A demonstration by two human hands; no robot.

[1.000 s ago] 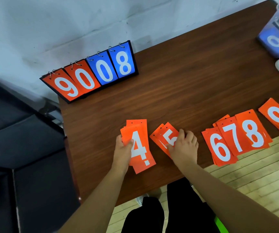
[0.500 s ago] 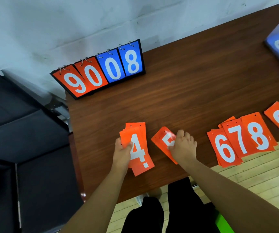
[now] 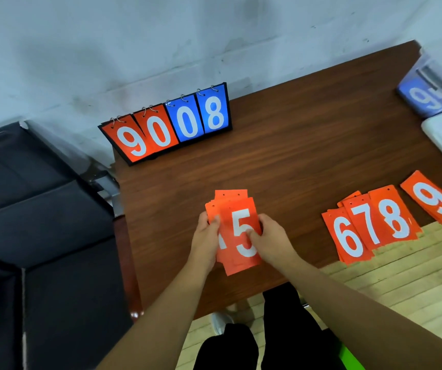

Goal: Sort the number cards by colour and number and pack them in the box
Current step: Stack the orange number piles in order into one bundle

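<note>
Hands (image 3: pixel 206 237) (image 3: pixel 274 240) grip card stack (image 3: pixel 237 206) near table (image 3: pixel 294 169) edge.

Even, soft light; wide-angle edge bending (right side blurred); faint shadows

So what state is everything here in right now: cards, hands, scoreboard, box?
orange stack: held by both hands, unevenly squared, 5 on top
left hand: grips the stack's left edge
right hand: grips its right edge, thumb on the 5
row of 6, 7, 8 cards: face up, overlapping, at the table's near edge
9 card: face up, right of the row
scoreboard: standing, reads 9008
clear box: blurred, blue 9 inside
</note>
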